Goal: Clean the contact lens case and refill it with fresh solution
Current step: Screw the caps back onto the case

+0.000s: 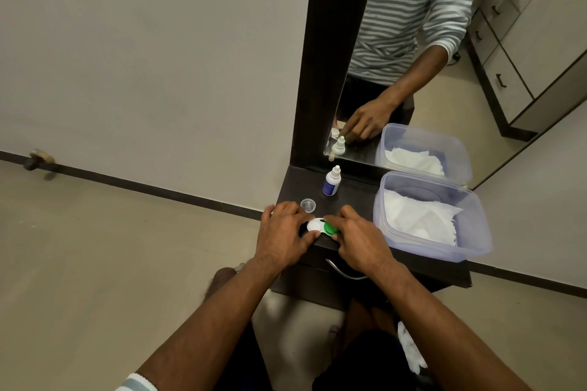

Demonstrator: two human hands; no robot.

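Observation:
The contact lens case (321, 227) lies near the front edge of a dark dresser top (355, 200); it has a white cap on its left side and a green cap (331, 228) on its right. My left hand (282, 236) grips the white side between thumb and fingers. My right hand (355, 238) pinches the green cap. A small white solution bottle (332, 181) with a blue label stands upright behind the case. A small clear round cap (307, 204) sits on the top just beyond my left fingers.
A clear plastic tub (476, 232) holding white tissue stands at the right of the dresser top. A mirror (444, 57) in a dark frame rises behind it. A drawer handle (346, 271) sits below the front edge. More white tissue (411, 349) lies by my lap.

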